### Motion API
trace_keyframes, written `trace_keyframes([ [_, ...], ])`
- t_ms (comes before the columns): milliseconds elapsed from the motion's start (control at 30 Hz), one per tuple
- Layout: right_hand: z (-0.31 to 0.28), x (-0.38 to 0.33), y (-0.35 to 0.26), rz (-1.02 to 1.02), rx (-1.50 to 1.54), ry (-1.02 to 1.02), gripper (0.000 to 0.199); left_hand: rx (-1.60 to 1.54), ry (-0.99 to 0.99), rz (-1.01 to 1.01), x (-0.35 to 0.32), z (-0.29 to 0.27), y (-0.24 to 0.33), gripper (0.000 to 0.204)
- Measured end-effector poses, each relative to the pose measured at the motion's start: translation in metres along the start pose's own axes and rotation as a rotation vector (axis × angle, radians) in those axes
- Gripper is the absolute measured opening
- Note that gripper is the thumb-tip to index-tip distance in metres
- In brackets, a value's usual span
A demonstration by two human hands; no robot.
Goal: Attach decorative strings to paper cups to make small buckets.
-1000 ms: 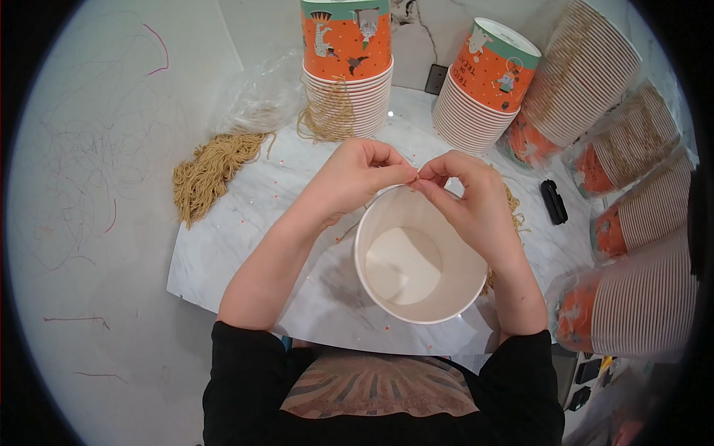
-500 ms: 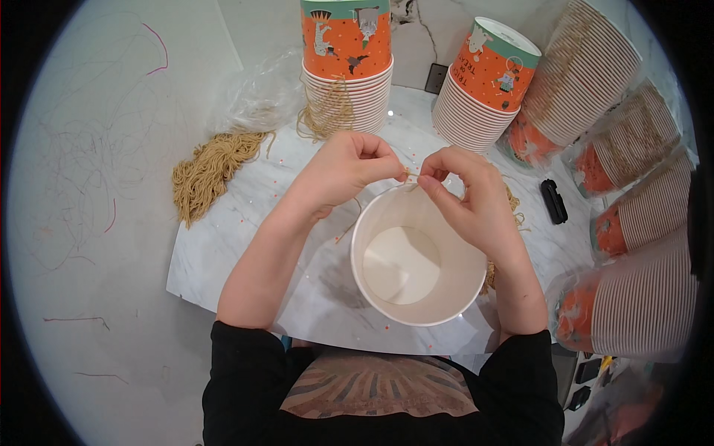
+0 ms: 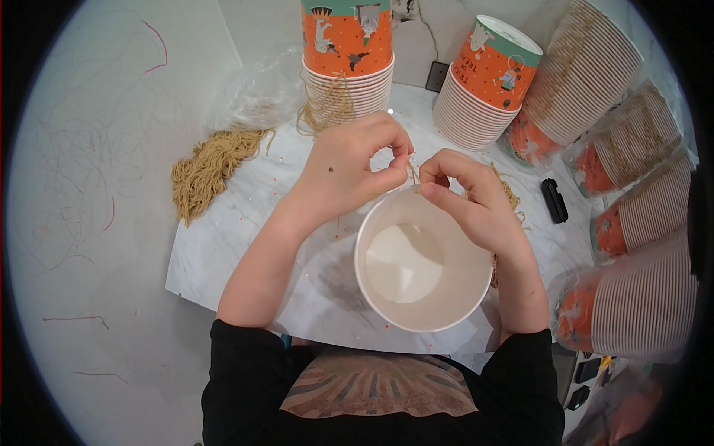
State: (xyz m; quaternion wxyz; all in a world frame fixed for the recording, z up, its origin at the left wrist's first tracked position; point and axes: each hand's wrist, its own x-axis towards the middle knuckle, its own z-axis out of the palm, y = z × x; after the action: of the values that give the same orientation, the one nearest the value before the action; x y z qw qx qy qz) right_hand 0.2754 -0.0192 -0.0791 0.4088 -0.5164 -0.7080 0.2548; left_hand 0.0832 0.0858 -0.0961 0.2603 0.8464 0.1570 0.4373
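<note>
A white paper bucket (image 3: 425, 312) stands on the marble-patterned table with its open mouth toward me. At its far rim, my left hand (image 3: 357, 163) pinches a tan cord (image 3: 414, 171) between thumb and index finger. Just to the right, my right hand (image 3: 472, 197) has thumb and fingertips closed on the cord's lower part at the rim. Whether the cord passes through a hole there is too small to tell. More tan cord (image 3: 513, 195) lies behind my right hand, partly hidden by it.
A tan cord bundle (image 3: 212, 171) lies at the left beside a clear plastic bag (image 3: 256, 93). Two stacks of orange printed buckets (image 3: 348, 44) (image 3: 497, 67) stand at the back. Bagged bucket stacks (image 3: 584, 74) line the right side, near a small black object (image 3: 554, 201).
My left hand has moved slightly up and turned, its pinch now above the rim. The bucket has shifted a little right and toward me, while my right hand stays nearly in place.
</note>
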Motion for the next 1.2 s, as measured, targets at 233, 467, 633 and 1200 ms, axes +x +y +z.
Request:
trace_keyframes([
  [233,-0.003,-0.001,-0.003,-0.064,0.015,-0.039,0.009,0.064,-0.027,0.094,0.003,-0.001,0.003,0.009],
  [467,-0.003,-0.002,-0.004,-0.104,-0.001,-0.055,0.01,0.123,0.034,0.183,0.002,0.002,0.001,0.009],
  [633,-0.005,-0.001,0.0,-0.048,0.08,-0.104,0.008,0.144,0.045,0.205,0.002,0.005,-0.002,0.01],
  [1200,-0.016,0.008,0.023,0.443,0.427,-0.207,0.022,-0.3,-0.261,-0.382,0.0,0.003,-0.018,0.008],
])
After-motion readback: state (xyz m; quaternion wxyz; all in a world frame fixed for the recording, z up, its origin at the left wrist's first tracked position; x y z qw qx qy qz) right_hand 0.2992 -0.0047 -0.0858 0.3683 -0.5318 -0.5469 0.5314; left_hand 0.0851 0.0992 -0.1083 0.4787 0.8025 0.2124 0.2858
